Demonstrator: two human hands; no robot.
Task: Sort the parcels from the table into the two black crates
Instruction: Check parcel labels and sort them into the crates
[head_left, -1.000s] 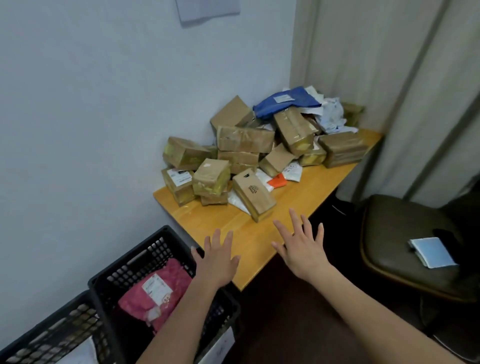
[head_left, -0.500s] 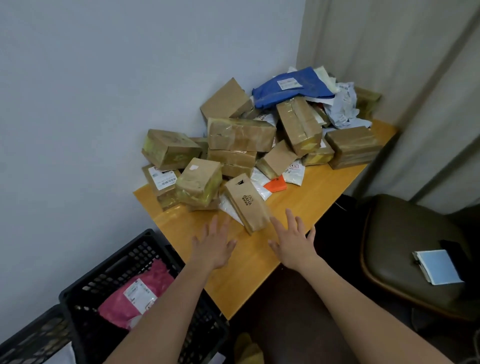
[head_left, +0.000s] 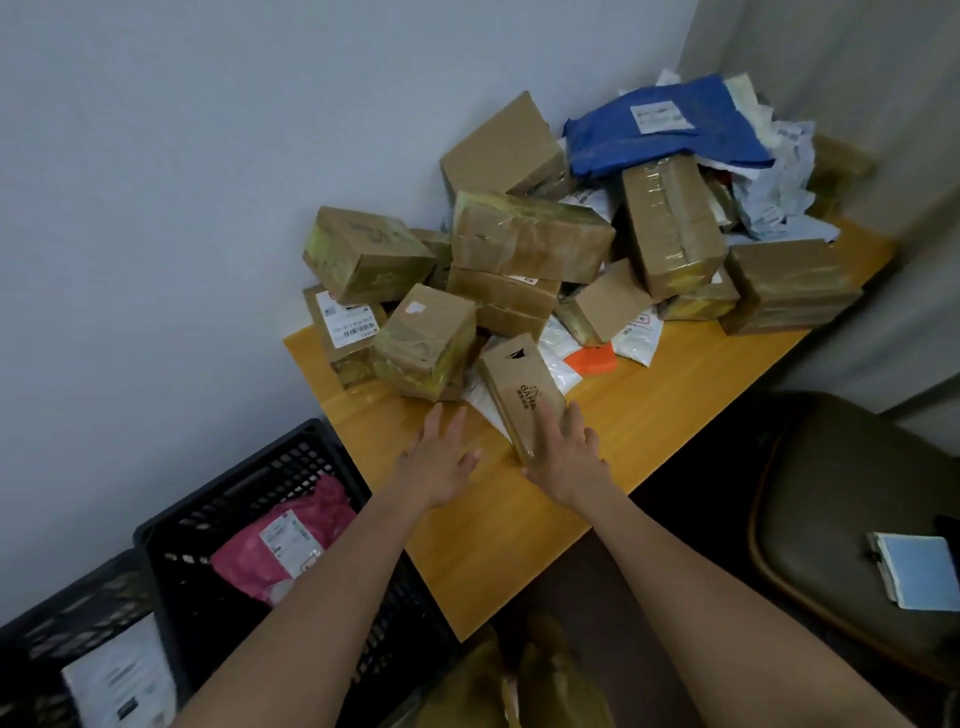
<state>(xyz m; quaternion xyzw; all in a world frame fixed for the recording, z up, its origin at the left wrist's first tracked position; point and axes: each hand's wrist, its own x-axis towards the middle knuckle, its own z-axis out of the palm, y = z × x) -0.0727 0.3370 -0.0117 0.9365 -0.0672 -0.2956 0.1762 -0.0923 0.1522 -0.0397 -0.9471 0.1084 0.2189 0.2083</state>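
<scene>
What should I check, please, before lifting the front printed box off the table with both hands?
1. Right hand on the printed box: ok, its fingers lie over the near end.
2. Left hand on the box: not ok, it is open above the table, beside the box.
3. Firm grip: not ok, no fingers curl round it.
4. Nothing stacked on the box: ok, its top is bare.
5. White bag underneath free to stay behind: cannot tell.
6. Room in the crate: ok, only a pink bag shows inside.
</scene>
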